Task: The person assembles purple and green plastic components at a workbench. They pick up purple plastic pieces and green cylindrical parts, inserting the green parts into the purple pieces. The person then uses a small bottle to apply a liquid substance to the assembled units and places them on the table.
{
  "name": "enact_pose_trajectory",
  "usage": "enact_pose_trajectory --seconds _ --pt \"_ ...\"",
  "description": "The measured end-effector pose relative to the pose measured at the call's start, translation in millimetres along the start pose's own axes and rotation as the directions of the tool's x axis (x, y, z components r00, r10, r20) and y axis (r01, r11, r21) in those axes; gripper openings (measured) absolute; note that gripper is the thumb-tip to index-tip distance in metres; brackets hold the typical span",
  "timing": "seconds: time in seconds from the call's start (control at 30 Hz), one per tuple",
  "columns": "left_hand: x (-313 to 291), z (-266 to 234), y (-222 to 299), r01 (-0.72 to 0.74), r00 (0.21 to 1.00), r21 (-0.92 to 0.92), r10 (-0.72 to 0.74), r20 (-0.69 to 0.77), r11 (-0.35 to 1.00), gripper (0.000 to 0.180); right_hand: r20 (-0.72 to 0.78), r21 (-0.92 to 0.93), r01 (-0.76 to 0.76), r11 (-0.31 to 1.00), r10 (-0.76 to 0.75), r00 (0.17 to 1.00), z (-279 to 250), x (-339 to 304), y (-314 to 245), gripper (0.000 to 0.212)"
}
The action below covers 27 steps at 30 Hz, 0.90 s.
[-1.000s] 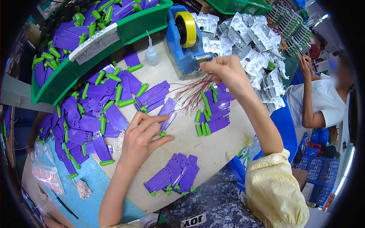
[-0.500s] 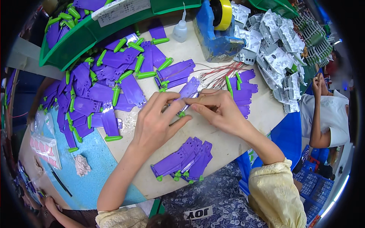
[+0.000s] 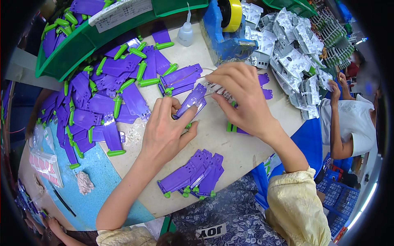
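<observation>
My left hand [image 3: 162,131] is closed around a purple plastic panel [image 3: 193,99] with a green end, holding it tilted just above the table. To its right, my right hand [image 3: 246,100] has its thumb and fingers curled near the panel's far end. A thin wire [image 3: 206,95] runs from the panel to my right fingertips, which seem to pinch it; the exact grip is partly hidden. Behind those fingers lies a bundle of wires with pale ends [image 3: 217,87], mostly covered by the hand. A small stack of similar panels [image 3: 193,172] lies nearer to me.
A large heap of purple panels [image 3: 133,100] with green ends spreads left, below a green bin [image 3: 82,45]. A dropper bottle [image 3: 185,35], blue tape dispenser [image 3: 225,45] and grey plastic housings [image 3: 293,57] stand beyond. A crumpled tissue [image 3: 84,183] lies left. Another person [image 3: 342,123] sits at right.
My hands have moved apart: the right hand has lifted from the panel and shifted up and right over the wires. The left hand still grips the panel, which is now more exposed.
</observation>
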<state>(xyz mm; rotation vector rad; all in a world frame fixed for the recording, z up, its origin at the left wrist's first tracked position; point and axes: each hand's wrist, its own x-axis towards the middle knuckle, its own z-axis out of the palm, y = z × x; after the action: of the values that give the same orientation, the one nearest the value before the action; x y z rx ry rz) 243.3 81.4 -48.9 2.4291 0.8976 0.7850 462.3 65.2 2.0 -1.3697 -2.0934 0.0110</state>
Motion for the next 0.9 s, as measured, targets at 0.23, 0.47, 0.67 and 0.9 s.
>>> enact_pose_trajectory --seconds 0.23,0.47,0.67,0.9 --pt "5.2 1.2 4.7 0.007 1.0 0.07 -0.007 0.008 0.998 0.049 0.169 0.02 -0.083 0.996 0.078 0.982 7.5 0.8 20.6 0.01" --pt "-29.3 -26.9 5.1 0.02 0.984 0.103 -0.001 -0.18 0.994 0.048 0.19 0.219 -0.407 0.887 0.37 0.909 -2.5 0.7 24.6 0.006" --pt "-112.2 -70.7 29.1 0.023 0.985 -0.113 -0.003 0.175 0.993 0.039 0.189 0.05 -0.172 0.984 0.16 0.969 18.5 4.9 34.5 0.009" --pt "-53.0 -20.8 26.3 0.022 0.999 -0.028 -0.023 -0.04 0.999 0.038 -0.139 0.252 -0.018 0.968 0.055 0.989 -16.9 27.8 4.5 0.011"
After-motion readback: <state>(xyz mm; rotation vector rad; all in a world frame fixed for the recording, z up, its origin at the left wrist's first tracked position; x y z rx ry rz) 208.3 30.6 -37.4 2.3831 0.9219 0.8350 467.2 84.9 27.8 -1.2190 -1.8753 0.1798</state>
